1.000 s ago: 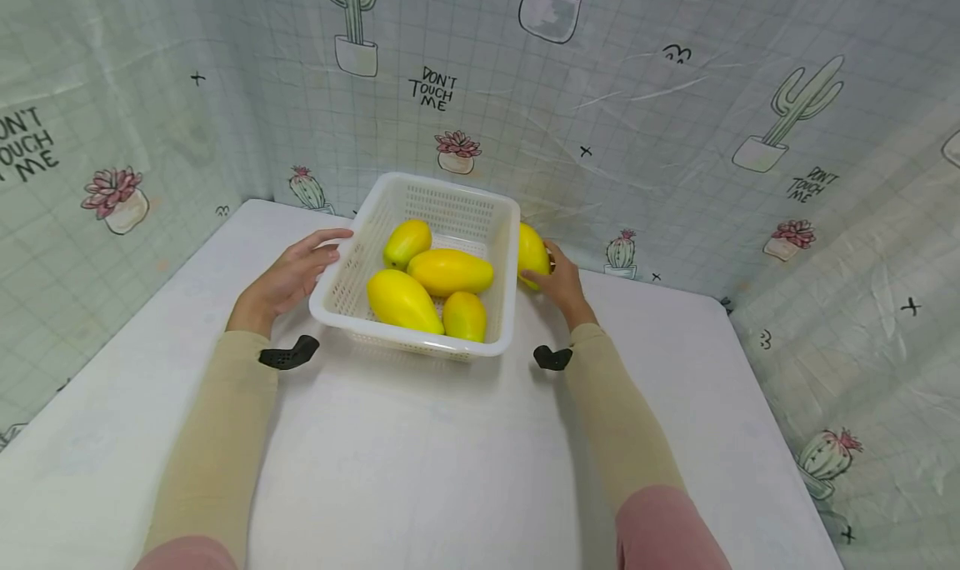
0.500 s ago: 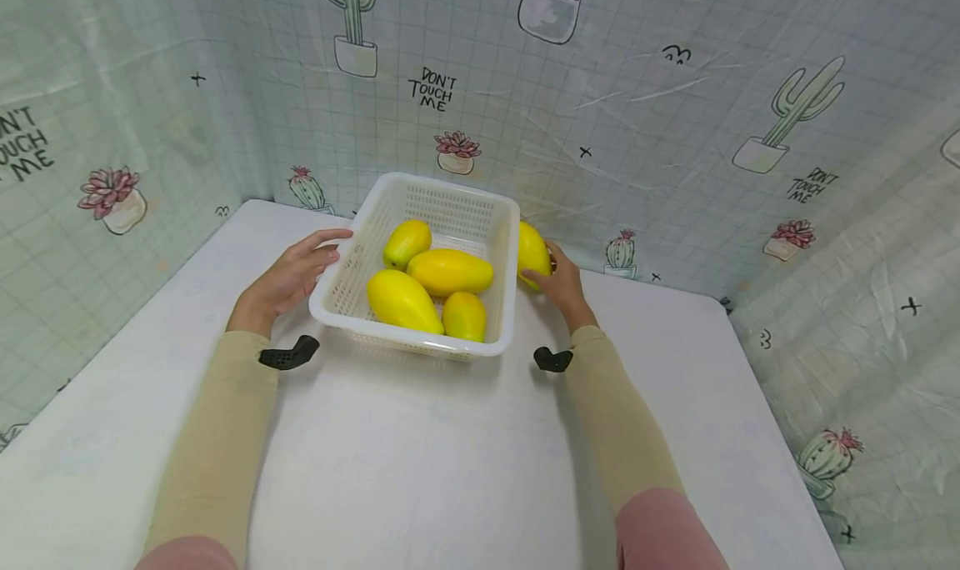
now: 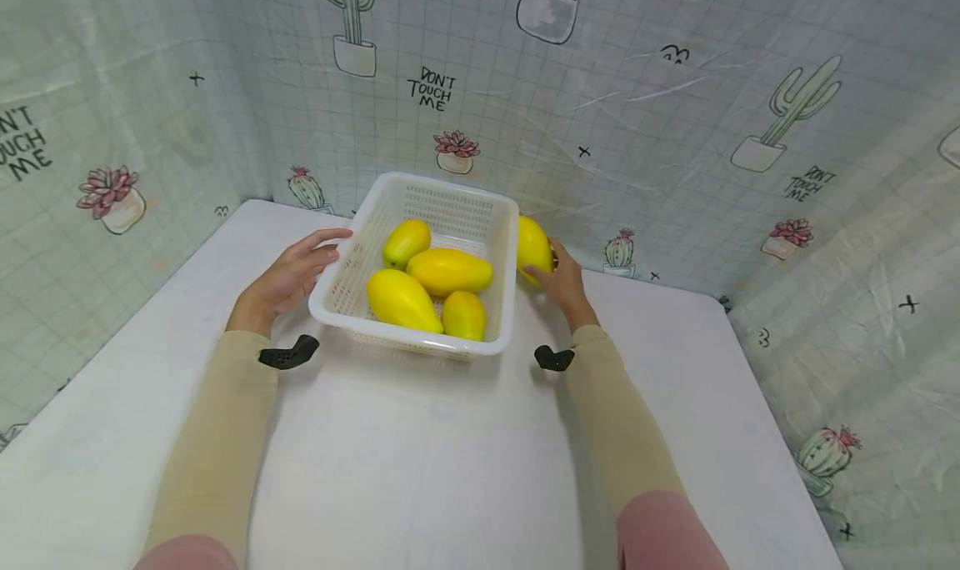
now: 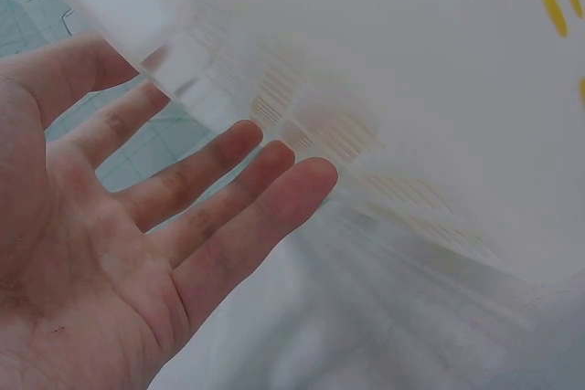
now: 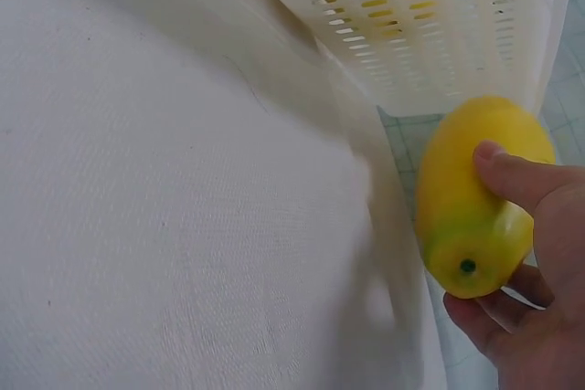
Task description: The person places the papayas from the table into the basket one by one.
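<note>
A white perforated plastic basket (image 3: pixel 341 320) stands on the table with several yellow mangoes (image 3: pixel 450 272) inside. My left hand (image 3: pixel 288 274) is at the basket's left side, its fingers fairly straight and the fingertips right at the wall. In the left wrist view, the spread fingers (image 4: pixel 265 212) lie along the slotted side, the palm facing up. Just outside the basket's right wall, my right hand (image 3: pixel 564 285) grips another mango (image 3: pixel 533 249). The right wrist view has the thumb over this mango (image 5: pixel 457 198) and the fingers curled under it, the stem end facing the camera.
A white cloth covers the table (image 3: pixel 420 453). Close behind the basket hangs a curtain (image 3: pixel 645 153) printed with cacti, which also runs down both sides. Black wrist camera mounts (image 3: pixel 290 353) stick out inward from both forearms.
The mango in my right hand has risen slightly beside the basket, the hand shifting a little with it. My left hand and the basket hold their places.
</note>
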Tool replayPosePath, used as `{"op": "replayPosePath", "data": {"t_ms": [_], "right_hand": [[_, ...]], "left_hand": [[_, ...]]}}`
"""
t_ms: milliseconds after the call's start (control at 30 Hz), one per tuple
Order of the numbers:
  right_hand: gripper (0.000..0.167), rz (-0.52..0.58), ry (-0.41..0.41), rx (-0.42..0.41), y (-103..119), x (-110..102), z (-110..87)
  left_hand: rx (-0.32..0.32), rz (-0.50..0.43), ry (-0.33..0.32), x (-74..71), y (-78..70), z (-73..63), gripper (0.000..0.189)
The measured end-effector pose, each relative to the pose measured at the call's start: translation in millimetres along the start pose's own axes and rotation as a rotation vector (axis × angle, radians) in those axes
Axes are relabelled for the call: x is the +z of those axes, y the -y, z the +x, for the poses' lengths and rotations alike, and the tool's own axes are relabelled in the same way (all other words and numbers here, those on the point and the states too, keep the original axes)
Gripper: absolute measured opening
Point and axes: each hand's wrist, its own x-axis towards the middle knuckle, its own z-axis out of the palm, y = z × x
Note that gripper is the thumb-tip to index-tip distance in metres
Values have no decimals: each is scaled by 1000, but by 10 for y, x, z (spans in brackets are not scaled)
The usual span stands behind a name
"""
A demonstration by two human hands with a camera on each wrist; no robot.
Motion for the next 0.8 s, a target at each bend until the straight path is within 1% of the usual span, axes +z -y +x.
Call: {"op": "replayPosePath", "data": {"t_ms": [233,533,800], "right_hand": [[77,50,-25,3,-25,-29,-1],[77,56,-41,-5,-59,-32,-18],[78,59,-50,8,-65,-33,-30]], "left_hand": [[4,-3,1,4,2,-9,45],[13,-12,13,-1,4,-12,45],[8,-18,12,1,4,-11,45]]}}
